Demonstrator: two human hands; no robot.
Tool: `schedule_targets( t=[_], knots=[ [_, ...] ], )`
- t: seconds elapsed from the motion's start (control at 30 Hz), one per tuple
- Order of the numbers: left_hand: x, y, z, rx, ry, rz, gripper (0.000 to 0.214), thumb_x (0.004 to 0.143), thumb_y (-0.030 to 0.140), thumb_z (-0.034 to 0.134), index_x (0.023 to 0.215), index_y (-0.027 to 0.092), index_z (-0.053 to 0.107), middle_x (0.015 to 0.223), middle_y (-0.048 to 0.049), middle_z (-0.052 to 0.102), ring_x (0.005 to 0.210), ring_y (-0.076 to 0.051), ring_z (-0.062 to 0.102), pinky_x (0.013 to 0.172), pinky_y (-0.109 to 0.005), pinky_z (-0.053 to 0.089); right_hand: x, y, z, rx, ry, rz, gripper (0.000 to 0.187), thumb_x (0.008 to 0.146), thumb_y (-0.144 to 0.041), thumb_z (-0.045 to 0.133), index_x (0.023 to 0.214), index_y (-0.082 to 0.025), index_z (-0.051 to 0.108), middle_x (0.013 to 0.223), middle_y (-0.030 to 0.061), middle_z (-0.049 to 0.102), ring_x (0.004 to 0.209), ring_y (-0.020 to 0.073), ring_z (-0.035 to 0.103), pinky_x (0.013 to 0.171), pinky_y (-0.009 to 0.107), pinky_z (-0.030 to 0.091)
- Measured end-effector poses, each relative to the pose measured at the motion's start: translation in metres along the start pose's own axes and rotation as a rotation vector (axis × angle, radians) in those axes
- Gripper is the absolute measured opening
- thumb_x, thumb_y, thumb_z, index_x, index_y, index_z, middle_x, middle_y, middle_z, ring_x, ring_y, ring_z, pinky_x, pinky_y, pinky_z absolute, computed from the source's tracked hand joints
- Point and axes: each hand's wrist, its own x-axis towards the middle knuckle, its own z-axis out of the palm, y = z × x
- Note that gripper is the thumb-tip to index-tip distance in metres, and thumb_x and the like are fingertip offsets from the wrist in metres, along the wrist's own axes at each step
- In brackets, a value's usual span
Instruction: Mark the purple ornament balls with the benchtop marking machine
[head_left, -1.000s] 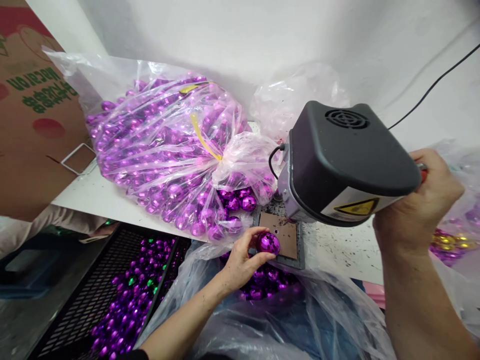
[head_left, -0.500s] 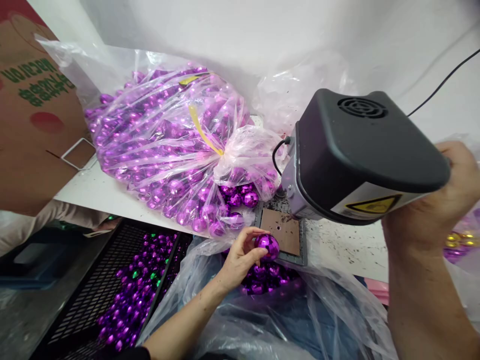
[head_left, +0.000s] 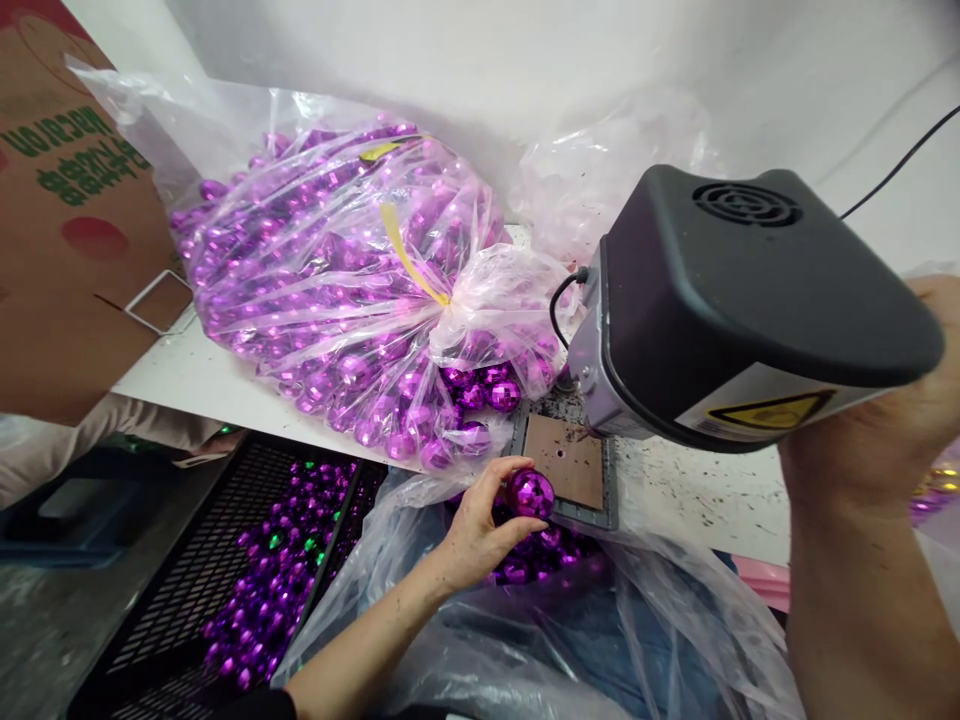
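Observation:
Between the fingers and thumb of my left hand (head_left: 480, 530) is a shiny purple faceted disco ball (head_left: 531, 493). It is at the front edge of a square brown pad (head_left: 570, 465) with a small hole, on a dark base plate. More purple balls (head_left: 525, 570) lie in the clear plastic over the lap, just below this hand. My right hand (head_left: 892, 420) is at the right end of a black machine housing (head_left: 757, 300) with a yellow warning label. The housing hides its fingers.
A tied clear bag (head_left: 322, 290) of purple balls fills the left of the white table (head_left: 697, 500). A black crate (head_left: 165, 580) with small purple and green balls stands lower left, a cardboard box (head_left: 75, 250) above it. Another person's sleeve (head_left: 142, 425) shows at left.
My left thumb has moved from the front of the ball to its lower side, and the ball has shifted slightly left. The housing and right hand appear further right in view.

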Motion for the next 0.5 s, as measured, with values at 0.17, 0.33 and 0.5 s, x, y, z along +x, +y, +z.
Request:
schedule_targets(
  t=[0.17, 0.33, 0.5],
  knots=[
    [-0.009, 0.001, -0.002, -0.082, -0.090, -0.024, 0.033, 0.094, 0.035, 0.061, 0.126, 0.027, 0.062, 0.137, -0.0075, 0.057, 0.131, -0.025, 0.050, 0.109, -0.041, 0.041, 0.001, 0.000, -0.001, -0.016, -0.013, -0.022, 0.030, 0.084, -0.041, 0.053, 0.072, -0.014, 0.052, 0.062, -0.0026, 0.042, 0.059, 0.0035, 0.035, 0.060, 0.026, 0.026],
    [-0.016, 0.002, 0.005, -0.250, -0.075, -0.173, 0.027, 0.089, 0.034, 0.067, 0.114, 0.024, 0.063, 0.138, -0.0082, 0.055, 0.107, -0.020, 0.062, 0.086, -0.031, 0.052, 0.000, -0.003, 0.000, -0.018, -0.004, -0.043, 0.031, 0.086, -0.041, 0.052, 0.072, -0.013, 0.051, 0.062, -0.0029, 0.042, 0.060, 0.0028, 0.035, 0.059, 0.026, 0.024],
    [-0.017, 0.003, 0.010, -0.207, -0.025, -0.159, 0.031, 0.083, 0.031, 0.075, 0.104, 0.021, 0.055, 0.134, -0.0079, 0.057, 0.094, -0.016, 0.062, 0.075, -0.026, 0.049, -0.001, -0.006, 0.000, 0.000, -0.005, -0.016, 0.032, 0.086, -0.042, 0.053, 0.070, -0.014, 0.048, 0.060, -0.0038, 0.038, 0.059, 0.0030, 0.033, 0.060, 0.027, 0.022]
  ],
)
